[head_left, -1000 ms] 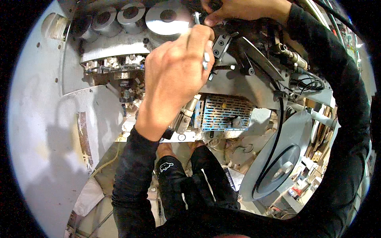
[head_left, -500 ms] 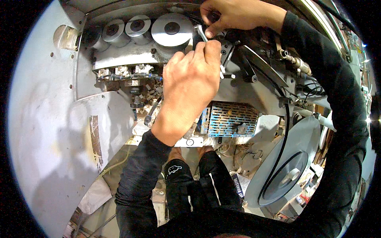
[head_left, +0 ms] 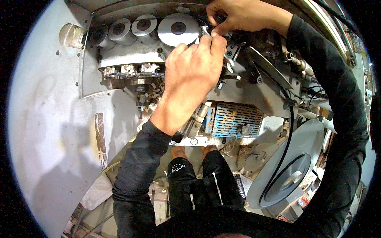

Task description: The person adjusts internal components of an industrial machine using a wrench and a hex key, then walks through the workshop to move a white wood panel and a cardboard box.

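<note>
My left hand is closed around a slim silver wrench. The wrench's forked head shows above my fingers, beside the largest metal roller, and its other end sticks out below them. At the top, my right hand reaches in from the right with thumb and fingers curled together. Its thumb is close to the wrench, next to a dark machine part. What those fingertips pinch is hidden.
Smaller rollers line the left side above a grey machine plate. Below stands a slotted, blue-stained cover. A black cable hangs at the right near a large grey disc. A white panel walls the left.
The machine has shifted slightly right in view. My left hand and the wrench have edged up, bringing my left fingers closer to my right thumb. Both hands stay closed.
</note>
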Action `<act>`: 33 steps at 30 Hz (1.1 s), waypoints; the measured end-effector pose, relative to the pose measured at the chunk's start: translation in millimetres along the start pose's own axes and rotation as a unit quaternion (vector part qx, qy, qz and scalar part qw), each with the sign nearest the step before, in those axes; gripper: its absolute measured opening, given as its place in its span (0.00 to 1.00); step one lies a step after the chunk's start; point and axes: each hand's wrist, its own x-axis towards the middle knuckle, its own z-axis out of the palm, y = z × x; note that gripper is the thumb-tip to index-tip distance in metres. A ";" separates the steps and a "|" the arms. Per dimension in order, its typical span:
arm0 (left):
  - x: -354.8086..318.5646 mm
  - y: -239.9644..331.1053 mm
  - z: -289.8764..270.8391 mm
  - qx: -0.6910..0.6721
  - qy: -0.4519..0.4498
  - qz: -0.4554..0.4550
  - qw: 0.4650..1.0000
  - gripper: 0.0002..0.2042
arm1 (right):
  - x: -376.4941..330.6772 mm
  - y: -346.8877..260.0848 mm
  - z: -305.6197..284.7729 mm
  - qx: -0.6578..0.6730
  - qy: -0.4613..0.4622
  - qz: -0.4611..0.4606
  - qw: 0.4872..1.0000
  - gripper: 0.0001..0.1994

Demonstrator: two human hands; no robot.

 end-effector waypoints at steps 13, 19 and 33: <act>1.7 -5.5 7.9 -0.029 -0.012 0.007 0.999 0.06 | -6.7 -5.9 -6.0 0.011 -0.007 -0.008 1.000 0.21; 5.5 1.4 2.4 -0.036 -0.043 -0.028 0.998 0.05 | 2.3 7.4 4.0 -0.026 0.012 -0.019 0.999 0.20; 55.9 -6.1 -7.6 -0.179 0.024 -0.070 0.981 0.10 | -32.6 -0.1 -6.1 -0.005 0.004 0.047 0.999 0.24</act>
